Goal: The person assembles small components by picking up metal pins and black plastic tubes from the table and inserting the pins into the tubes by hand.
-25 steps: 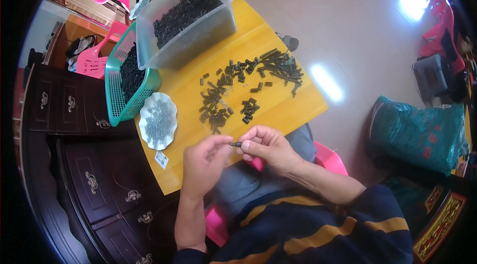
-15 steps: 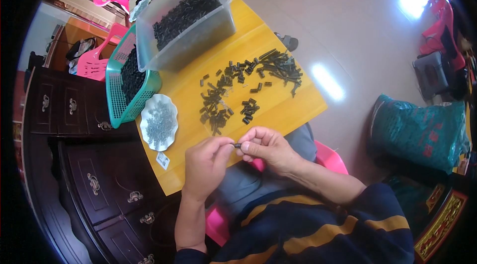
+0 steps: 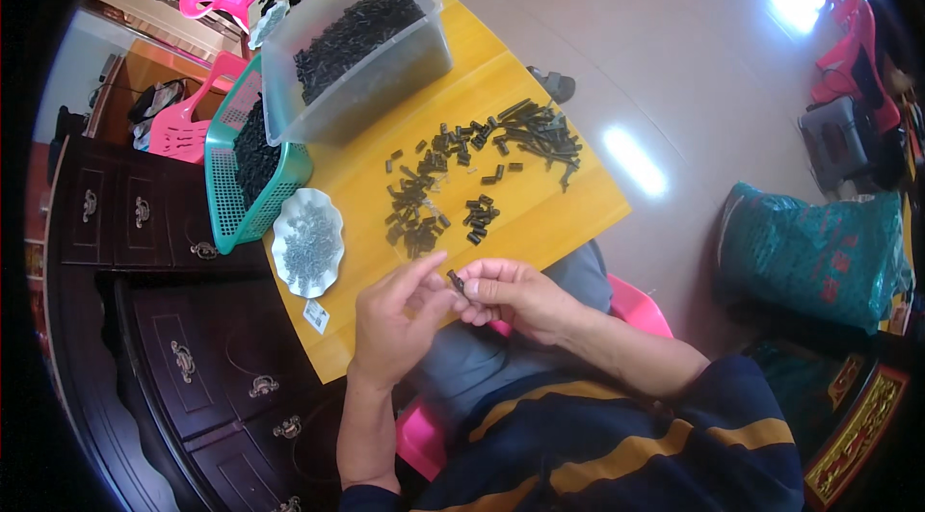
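Pinched between the thumb and fingers of my right hand is a small black tube-like piece, tilted with its upper end free. My left hand sits just beside it, its thumb and forefinger apart; whether its other fingers touch the piece cannot be made out. Both hands are over the near edge of the yellow table. Beyond them lie a loose pile of short black pieces, a small cluster of black tubes and a bunch of longer black parts.
At the left, a white scalloped dish holds small silvery pieces. Behind it stand a green basket and a large translucent bin, both with black pieces. A dark drawer cabinet flanks the table; a teal sack rests at right.
My left thumb and forefinger have come apart and let go of the black piece's end. The piece, still in my right hand, has turned from nearly level to tilted.
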`<state>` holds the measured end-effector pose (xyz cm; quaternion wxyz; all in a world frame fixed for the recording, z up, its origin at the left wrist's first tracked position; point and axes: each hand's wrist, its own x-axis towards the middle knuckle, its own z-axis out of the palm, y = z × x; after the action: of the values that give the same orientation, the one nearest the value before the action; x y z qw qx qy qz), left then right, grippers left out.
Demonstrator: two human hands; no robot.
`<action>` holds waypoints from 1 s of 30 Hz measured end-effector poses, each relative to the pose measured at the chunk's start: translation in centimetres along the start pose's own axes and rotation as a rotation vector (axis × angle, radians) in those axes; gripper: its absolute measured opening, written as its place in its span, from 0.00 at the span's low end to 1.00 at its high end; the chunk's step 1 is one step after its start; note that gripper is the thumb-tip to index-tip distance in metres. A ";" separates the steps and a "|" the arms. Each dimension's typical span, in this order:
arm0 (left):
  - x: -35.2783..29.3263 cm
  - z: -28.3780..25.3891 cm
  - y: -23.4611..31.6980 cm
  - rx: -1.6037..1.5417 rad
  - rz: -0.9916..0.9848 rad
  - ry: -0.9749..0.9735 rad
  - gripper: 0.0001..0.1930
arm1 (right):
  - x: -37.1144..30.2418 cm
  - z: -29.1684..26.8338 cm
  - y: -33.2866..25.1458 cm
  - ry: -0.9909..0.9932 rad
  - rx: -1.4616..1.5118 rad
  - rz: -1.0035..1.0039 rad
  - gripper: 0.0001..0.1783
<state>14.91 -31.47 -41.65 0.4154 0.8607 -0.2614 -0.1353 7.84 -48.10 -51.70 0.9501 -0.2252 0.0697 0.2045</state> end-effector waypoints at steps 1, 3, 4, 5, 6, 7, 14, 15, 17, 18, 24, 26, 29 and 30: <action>0.0 0.1 0.3 0.052 0.028 -0.010 0.20 | 0.0 0.0 0.0 0.022 0.023 -0.004 0.11; 0.1 0.4 0.6 0.105 0.053 -0.017 0.26 | 0.1 0.2 0.1 0.042 0.047 -0.006 0.11; 0.2 0.7 0.6 0.234 0.166 -0.011 0.29 | 0.2 0.4 0.1 0.034 0.061 -0.013 0.11; 0.4 1.0 0.6 0.363 0.280 -0.006 0.33 | 0.2 0.4 0.0 0.027 0.076 -0.020 0.12; 0.5 1.3 1.0 0.384 0.300 0.005 0.32 | 0.2 0.3 0.0 0.029 0.077 -0.020 0.12; 0.5 1.5 0.8 0.383 0.300 0.003 0.32 | 0.1 0.2 0.0 0.012 0.077 -0.012 0.12; 0.7 2.4 -0.2 0.439 0.333 0.065 0.21 | 0.1 0.0 0.1 0.013 0.076 0.005 0.11; 0.8 2.4 -0.2 0.412 0.331 0.074 0.19 | 0.1 0.0 0.1 0.013 0.076 0.005 0.11; 0.8 2.5 -0.3 0.403 0.337 0.083 0.17 | 0.1 0.1 0.0 0.046 0.102 0.020 0.12; 0.8 2.5 -0.3 0.395 0.343 0.094 0.15 | 0.1 0.1 0.0 0.046 0.102 0.020 0.12; 0.8 2.4 -0.4 0.408 0.368 0.112 0.12 | 0.1 0.0 0.0 0.041 0.105 0.026 0.13; 0.8 2.5 -0.5 0.404 0.374 0.115 0.12 | 0.2 -0.1 0.1 0.065 0.093 0.032 0.13; 0.8 2.5 -0.6 0.396 0.391 0.109 0.11 | 0.2 -0.2 0.2 0.055 0.108 0.028 0.13; 0.8 2.5 -0.7 0.394 0.400 0.098 0.11 | 0.2 -0.3 0.2 0.053 0.106 0.029 0.13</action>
<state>14.65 -33.17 -43.73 0.2707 0.8616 -0.4270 0.0445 7.92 -47.98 -52.06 0.9554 -0.1790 0.1087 0.2082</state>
